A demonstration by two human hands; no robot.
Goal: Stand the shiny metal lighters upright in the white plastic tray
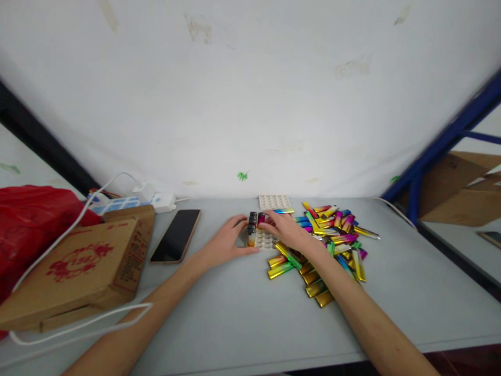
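A white tray with round holes (265, 240) lies on the table between my hands. Several lighters (251, 232) with black tops stand upright in a row along its left side. My left hand (227, 240) is beside that row, thumb and fingers spread around the tray's left end. Above the tray, my right hand (285, 228) has its fingers closed on a reddish lighter (261, 219), upright just right of the row; whether it sits in a hole cannot be seen. A loose pile of shiny multicoloured lighters (344, 237) spreads to the right, partly hidden by my right forearm.
Behind stands a second white holed tray (274, 202) near the wall. On the left are a phone (176, 236), a cardboard box (78, 261), a red plastic bag (39, 224), a power strip (162, 202) and a white cable (82, 209). A blue metal frame (415, 193) rises at right.
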